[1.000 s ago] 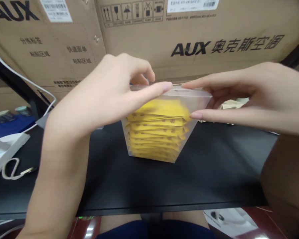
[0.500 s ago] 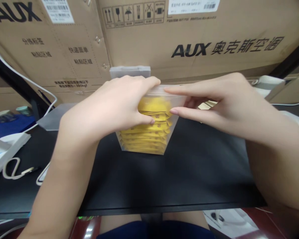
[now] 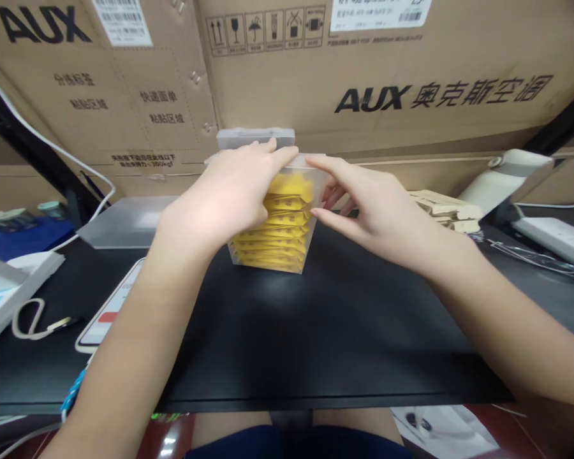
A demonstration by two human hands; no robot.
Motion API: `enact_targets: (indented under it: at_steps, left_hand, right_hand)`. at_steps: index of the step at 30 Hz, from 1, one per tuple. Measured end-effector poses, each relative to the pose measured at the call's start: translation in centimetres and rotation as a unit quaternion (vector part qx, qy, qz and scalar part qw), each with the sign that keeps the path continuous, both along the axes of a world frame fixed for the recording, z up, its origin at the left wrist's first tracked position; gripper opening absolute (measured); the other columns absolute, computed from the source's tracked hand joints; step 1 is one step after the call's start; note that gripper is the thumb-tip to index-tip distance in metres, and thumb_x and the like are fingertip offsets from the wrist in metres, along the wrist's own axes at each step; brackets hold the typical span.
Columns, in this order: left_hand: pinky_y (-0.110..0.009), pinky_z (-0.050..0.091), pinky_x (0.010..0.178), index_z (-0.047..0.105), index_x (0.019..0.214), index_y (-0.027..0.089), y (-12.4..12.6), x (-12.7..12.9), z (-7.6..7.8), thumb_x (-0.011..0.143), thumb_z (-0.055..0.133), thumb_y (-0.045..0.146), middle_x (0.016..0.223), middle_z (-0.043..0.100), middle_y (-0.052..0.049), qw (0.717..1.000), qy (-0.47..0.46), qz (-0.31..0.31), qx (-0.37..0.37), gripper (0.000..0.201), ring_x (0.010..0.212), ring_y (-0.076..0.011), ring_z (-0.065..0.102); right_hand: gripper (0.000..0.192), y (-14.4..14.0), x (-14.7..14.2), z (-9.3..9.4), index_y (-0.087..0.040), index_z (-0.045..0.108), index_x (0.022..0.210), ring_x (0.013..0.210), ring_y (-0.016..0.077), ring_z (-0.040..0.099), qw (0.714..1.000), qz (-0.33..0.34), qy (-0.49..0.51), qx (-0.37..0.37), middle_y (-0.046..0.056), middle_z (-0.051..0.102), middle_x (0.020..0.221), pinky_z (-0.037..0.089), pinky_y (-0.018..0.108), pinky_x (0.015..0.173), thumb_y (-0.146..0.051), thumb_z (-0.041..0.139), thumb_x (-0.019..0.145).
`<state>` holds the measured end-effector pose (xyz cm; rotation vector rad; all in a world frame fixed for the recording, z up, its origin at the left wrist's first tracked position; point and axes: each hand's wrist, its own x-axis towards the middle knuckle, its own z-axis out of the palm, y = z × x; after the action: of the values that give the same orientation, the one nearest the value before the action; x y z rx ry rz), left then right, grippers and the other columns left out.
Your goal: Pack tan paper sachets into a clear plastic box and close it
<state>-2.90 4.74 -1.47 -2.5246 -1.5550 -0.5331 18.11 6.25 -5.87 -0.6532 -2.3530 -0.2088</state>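
A clear plastic box (image 3: pixel 287 258) packed with a stack of yellow sachets (image 3: pixel 275 237) stands on the black table (image 3: pixel 287 344), toward its far middle. My left hand (image 3: pixel 224 197) wraps over the box's top and left side. My right hand (image 3: pixel 370 207) rests against the top right edge, fingers stretched out along the rim. Both hands hold the box between them. A second clear box (image 3: pixel 255 137) stands right behind it, against the cardboard.
Big AUX cardboard cartons (image 3: pixel 411 83) close off the back. A clear lid (image 3: pixel 129 220) lies at the left, with a phone (image 3: pixel 110 309), a white cable (image 3: pixel 33 319) and a white box (image 3: pixel 9 280). Beige sachets (image 3: pixel 444 209) and a white power strip (image 3: pixel 555 236) sit at the right.
The box of yellow sachets has gone away from me toward the cartons, with both hands following it. My arms have stretched out, and the phone at the left has come into view.
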Motion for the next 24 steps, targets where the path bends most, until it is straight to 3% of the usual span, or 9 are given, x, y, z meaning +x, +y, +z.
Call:
enact_targets:
  at_steps: [5,10,14,18,21,24]
  left_hand:
    - [-0.049,0.041,0.110,0.042,0.143,0.022,1.1,0.0,-0.5,0.063,0.057,-0.003,0.148,0.050,-0.009,0.995,0.087,0.031,0.039,0.086,0.136,-0.0341,0.047]
    - [-0.054,0.033,0.113,0.044,0.141,0.022,3.0,-0.6,-1.6,0.065,0.059,-0.002,0.148,0.047,-0.012,0.996,0.045,0.049,0.065,0.081,0.138,-0.0380,0.041]
    - [-0.053,0.032,0.112,0.047,0.138,0.019,4.6,-1.3,-2.5,0.067,0.057,0.000,0.146,0.049,-0.013,0.994,0.032,0.046,0.098,0.074,0.135,-0.0372,0.042]
    - [-0.055,0.028,0.115,0.045,0.140,0.022,5.8,-1.8,-3.4,0.068,0.055,0.001,0.145,0.050,-0.011,0.990,0.024,0.071,0.122,0.076,0.135,-0.0350,0.042]
    - [-0.063,0.015,0.118,0.043,0.141,0.024,6.2,-1.8,-4.0,0.070,0.054,0.003,0.147,0.047,-0.012,0.987,0.002,0.076,0.138,0.074,0.140,-0.0345,0.036]
    - [-0.069,0.011,0.117,0.042,0.141,0.024,6.4,-1.8,-4.3,0.074,0.056,0.007,0.147,0.047,-0.012,0.988,-0.010,0.074,0.136,0.071,0.140,-0.0355,0.035]
  right_hand:
    - [0.072,1.7,-0.1,-1.7,-0.021,0.020,0.154,0.084,0.0208,0.067,0.999,0.014,0.009,-0.029,0.010,0.064,0.115,0.057,0.034,0.076,-0.039,0.055,0.094]
    - [0.089,3.2,-1.0,-4.3,-0.016,0.008,0.156,0.069,0.0168,0.064,0.996,-0.009,0.053,-0.074,0.010,0.067,0.103,0.054,0.029,0.064,-0.036,0.063,0.088]
    - [0.058,3.1,-2.7,-8.0,-0.017,0.031,0.144,0.052,0.0104,0.054,0.984,-0.013,0.148,-0.095,0.000,0.065,0.079,0.046,0.023,0.054,-0.026,0.055,0.091]
    - [0.025,2.9,-3.8,-11.8,-0.018,0.054,0.116,0.047,0.0082,0.045,0.989,0.038,0.103,-0.098,-0.005,0.055,0.062,0.039,0.021,0.052,-0.024,0.050,0.092]
    - [0.014,3.1,-3.9,-13.2,-0.018,0.060,0.099,0.046,0.0077,0.039,0.980,0.064,0.094,-0.161,-0.007,0.045,0.055,0.036,0.021,0.051,-0.024,0.049,0.092]
    - [0.013,3.4,-3.8,-13.5,-0.018,0.061,0.093,0.047,0.0078,0.039,0.976,0.072,0.098,-0.182,-0.007,0.043,0.054,0.035,0.020,0.052,-0.022,0.049,0.092]
